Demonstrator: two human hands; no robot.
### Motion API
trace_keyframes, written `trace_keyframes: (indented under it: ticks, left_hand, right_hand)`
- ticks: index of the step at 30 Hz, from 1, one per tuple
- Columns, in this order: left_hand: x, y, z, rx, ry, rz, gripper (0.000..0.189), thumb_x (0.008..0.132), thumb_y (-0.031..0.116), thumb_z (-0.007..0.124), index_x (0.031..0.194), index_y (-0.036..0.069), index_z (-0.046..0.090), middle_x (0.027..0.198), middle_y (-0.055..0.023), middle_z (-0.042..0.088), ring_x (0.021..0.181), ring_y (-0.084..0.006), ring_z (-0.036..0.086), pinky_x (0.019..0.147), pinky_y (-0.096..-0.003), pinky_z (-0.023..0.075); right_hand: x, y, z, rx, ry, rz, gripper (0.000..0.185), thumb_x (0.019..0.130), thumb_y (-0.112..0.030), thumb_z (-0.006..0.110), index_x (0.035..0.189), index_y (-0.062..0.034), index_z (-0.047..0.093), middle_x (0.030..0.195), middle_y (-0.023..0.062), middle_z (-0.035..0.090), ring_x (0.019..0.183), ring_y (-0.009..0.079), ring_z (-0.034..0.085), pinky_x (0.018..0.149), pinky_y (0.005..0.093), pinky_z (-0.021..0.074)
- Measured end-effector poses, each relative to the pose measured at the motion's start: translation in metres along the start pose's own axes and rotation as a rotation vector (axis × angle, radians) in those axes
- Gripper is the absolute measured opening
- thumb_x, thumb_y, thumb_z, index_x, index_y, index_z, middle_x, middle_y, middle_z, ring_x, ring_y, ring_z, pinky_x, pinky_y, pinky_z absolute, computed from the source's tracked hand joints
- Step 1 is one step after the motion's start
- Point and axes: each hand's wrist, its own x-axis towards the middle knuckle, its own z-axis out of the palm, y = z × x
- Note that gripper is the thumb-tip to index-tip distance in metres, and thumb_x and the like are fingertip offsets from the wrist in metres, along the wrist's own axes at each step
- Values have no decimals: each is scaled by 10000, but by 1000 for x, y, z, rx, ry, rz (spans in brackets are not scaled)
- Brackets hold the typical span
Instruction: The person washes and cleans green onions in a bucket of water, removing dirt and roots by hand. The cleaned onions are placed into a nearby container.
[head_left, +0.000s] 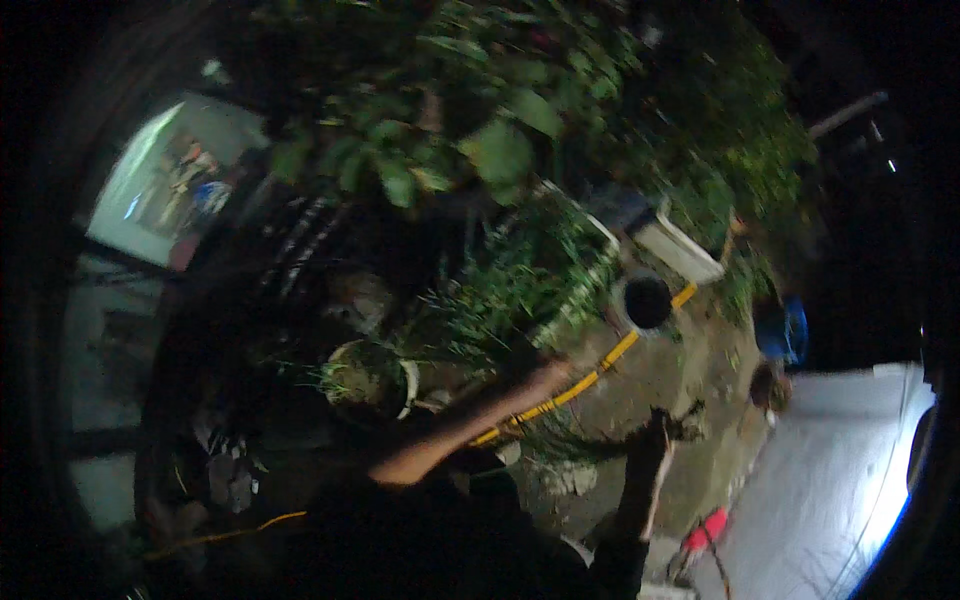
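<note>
My left forearm reaches across the middle of the view, and my left hand (553, 372) is blurred and dark just above a yellow hose (577, 388). Whether its fingers touch the hose is not plain. My right hand (664, 429) is in deep shade over the concrete ground (694, 375). A dark, ragged shape lies around its fingers, and I cannot make out whether it is held. Beyond my left hand stands a round container (621, 304) with a dark opening; the hose passes beside it.
Leafy plants (499, 154) fill the far side. A white trough (679, 244) stands near a blue bucket (780, 330). To the left is a round pot with grass (360, 382). A pale wall (817, 465) rises at right, near a red object (705, 529).
</note>
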Motion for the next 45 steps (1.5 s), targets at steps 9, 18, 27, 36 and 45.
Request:
trace_keyframes:
  ticks: [9, 18, 27, 36, 45]
  left_hand:
    - [-20, 16, 21, 470, -116, 285, 92, 737, 51, 552, 783, 42, 630, 633, -147, 586, 592, -293, 610, 515, -424, 474]
    - [-23, 48, 49, 496, -290, 281, 71, 784, 74, 527, 789, 61, 597, 813, -152, 565, 837, -289, 574, 795, -519, 393]
    - [3, 61, 64, 493, -5, 530, 168, 756, 156, 571, 873, 86, 669, 988, -126, 606, 1083, -325, 509, 1026, -614, 239]
    - [-18, -57, 113, -8, 177, 139, 172, 776, 57, 633, 946, 61, 608, 1001, -113, 575, 878, -255, 574, 728, -339, 462]
    - [-35, -223, 138, 84, -15, -611, 279, 908, 147, 495, 1171, 57, 518, 967, -180, 578, 803, -287, 574, 664, -407, 457]
  right_hand:
    - [-3, 21, -23, -461, -293, -107, 122, 873, -132, 582, 929, -50, 652, 785, -9, 582, 586, 93, 492, 542, 257, 412]
    - [-11, 37, -18, -990, -616, -396, 302, 794, -39, 664, 1095, -56, 642, 910, 62, 685, 751, 101, 588, 653, 278, 481]
    - [37, 82, -75, -764, -385, -135, 306, 845, -196, 605, 1121, -65, 616, 883, 63, 670, 724, 161, 596, 640, 310, 467]
    - [64, 137, -136, -387, -71, -25, 127, 805, -106, 570, 899, -22, 586, 837, 30, 572, 682, 127, 518, 589, 265, 407]
    - [70, 221, -135, -190, 130, 145, 244, 844, -209, 630, 961, -3, 570, 873, 70, 596, 774, 159, 574, 651, 301, 463]
